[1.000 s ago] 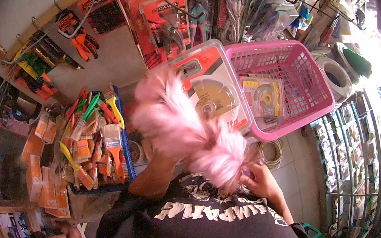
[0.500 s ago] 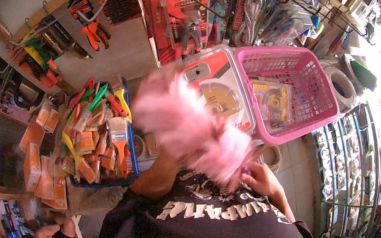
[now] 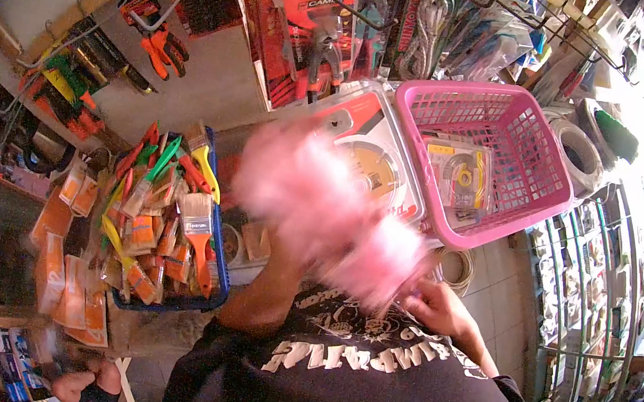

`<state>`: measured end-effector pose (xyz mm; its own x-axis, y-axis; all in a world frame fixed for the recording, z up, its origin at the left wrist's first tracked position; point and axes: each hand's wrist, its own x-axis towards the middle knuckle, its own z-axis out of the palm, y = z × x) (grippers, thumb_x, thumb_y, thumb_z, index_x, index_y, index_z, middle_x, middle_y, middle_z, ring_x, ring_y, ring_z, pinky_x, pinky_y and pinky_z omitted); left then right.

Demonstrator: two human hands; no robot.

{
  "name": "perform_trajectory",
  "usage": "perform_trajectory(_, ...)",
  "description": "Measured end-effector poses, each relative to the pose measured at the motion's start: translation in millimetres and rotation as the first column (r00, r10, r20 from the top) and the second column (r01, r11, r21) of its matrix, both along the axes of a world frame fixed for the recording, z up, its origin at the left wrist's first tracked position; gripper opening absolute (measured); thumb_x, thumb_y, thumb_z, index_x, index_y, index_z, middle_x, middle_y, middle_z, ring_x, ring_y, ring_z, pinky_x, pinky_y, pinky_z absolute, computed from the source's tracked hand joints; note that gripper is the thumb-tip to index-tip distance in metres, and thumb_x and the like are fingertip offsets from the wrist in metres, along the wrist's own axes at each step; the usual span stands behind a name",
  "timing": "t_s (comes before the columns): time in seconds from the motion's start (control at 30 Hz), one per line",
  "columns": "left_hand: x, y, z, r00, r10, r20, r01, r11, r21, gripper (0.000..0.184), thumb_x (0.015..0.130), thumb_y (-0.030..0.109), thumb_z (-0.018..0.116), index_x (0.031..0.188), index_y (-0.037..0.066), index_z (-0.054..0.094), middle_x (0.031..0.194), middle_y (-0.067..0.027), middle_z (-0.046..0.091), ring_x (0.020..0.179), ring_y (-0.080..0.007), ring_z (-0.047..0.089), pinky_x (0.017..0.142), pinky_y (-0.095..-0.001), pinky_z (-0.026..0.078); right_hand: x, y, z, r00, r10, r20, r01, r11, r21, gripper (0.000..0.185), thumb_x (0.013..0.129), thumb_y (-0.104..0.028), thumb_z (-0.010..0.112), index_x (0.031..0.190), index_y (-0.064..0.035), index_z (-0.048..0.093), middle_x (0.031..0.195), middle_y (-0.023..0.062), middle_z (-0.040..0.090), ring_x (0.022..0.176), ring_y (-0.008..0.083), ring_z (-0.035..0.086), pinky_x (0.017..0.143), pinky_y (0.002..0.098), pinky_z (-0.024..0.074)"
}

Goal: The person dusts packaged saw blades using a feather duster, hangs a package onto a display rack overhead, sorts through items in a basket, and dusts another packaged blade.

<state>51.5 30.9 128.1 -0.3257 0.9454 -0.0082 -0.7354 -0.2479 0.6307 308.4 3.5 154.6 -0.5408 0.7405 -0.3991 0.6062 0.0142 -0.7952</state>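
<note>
A pink fluffy duster, smeared by motion, is in front of my chest, over the near edge of a packaged saw blade. My right hand has its fingers curled round the duster's lower right end. Of my left arm only the forearm shows; the pink fluff covers my left hand, so its fingers are hidden. The saw blade lies in its clear and red pack on the counter behind the duster. Right beside it stands a pink plastic basket with a yellow-labelled disc pack inside.
To the left, a blue crate is full of paintbrushes. Packaged pliers hang from hooks at the back. Coiled cable and a wire rack of small packs stand on the right. Another person's bare limb shows at lower left.
The pink duster's upper part has shifted slightly right and down, still blurred. My right hand stays at its end. The basket and crate stay in place.
</note>
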Motion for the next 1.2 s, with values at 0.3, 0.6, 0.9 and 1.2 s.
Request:
perform_trajectory(0.3, -13, -7, -12, 0.846, 0.031, -0.532, -0.134, 0.978, -0.157, 0.046, 0.091, 0.042, 0.034, 0.119, 0.008, 0.045, 0.113, -0.0087, 0.05, 0.101, -0.0212, 0.05, 0.083, -0.034, 0.043, -12, -1, 5, 0.993, 0.072, -0.093, -0.065, 0.994, 0.083, 0.029, 0.085, -0.028, 0.054, 0.098, -0.0011, 0.056, 0.069, 0.0043, 0.057, 0.064, 0.0112, 0.051, 0.063, 0.03, 0.0434)
perform_trajectory(0.6, -16, -6, -35, 0.082, 0.377, -0.923, -0.277, 0.898, 0.342, 0.042, 0.087, 0.026, 0.049, 0.12, 0.002, 0.042, 0.117, -0.0064, 0.049, 0.104, -0.0196, 0.051, 0.09, -0.0351, 0.039, -4, 0, 6, 0.977, 0.058, -0.205, -0.007, 0.971, 0.237, 0.026, 0.085, -0.025, 0.054, 0.091, -0.0003, 0.053, 0.066, 0.0056, 0.053, 0.061, 0.0107, 0.047, 0.056, 0.0304, 0.0409)
perform_trajectory(0.9, 2, -11, 24, 0.906, 0.271, -0.324, -0.233, 0.961, 0.15, 0.049, 0.089, 0.04, 0.041, 0.125, 0.006, 0.037, 0.115, -0.007, 0.048, 0.1, -0.0204, 0.049, 0.086, -0.0345, 0.042, -6, 1, 6, 0.976, -0.084, -0.203, 0.088, 0.996, 0.008, 0.033, 0.087, -0.027, 0.053, 0.105, 0.0004, 0.053, 0.079, 0.0041, 0.06, 0.074, 0.0094, 0.051, 0.067, 0.0279, 0.0431)
perform_trajectory(1.2, 5, -14, 55, 0.984, 0.167, 0.058, -0.175, 0.968, 0.179, 0.048, 0.089, 0.035, 0.044, 0.126, 0.006, 0.036, 0.123, -0.007, 0.044, 0.111, -0.0209, 0.045, 0.093, -0.0378, 0.038, -12, 2, 8, 0.96, -0.159, -0.231, 0.203, 0.963, 0.18, 0.026, 0.087, -0.027, 0.052, 0.092, -0.0015, 0.051, 0.063, 0.0021, 0.049, 0.059, 0.0077, 0.042, 0.052, 0.0261, 0.0378)
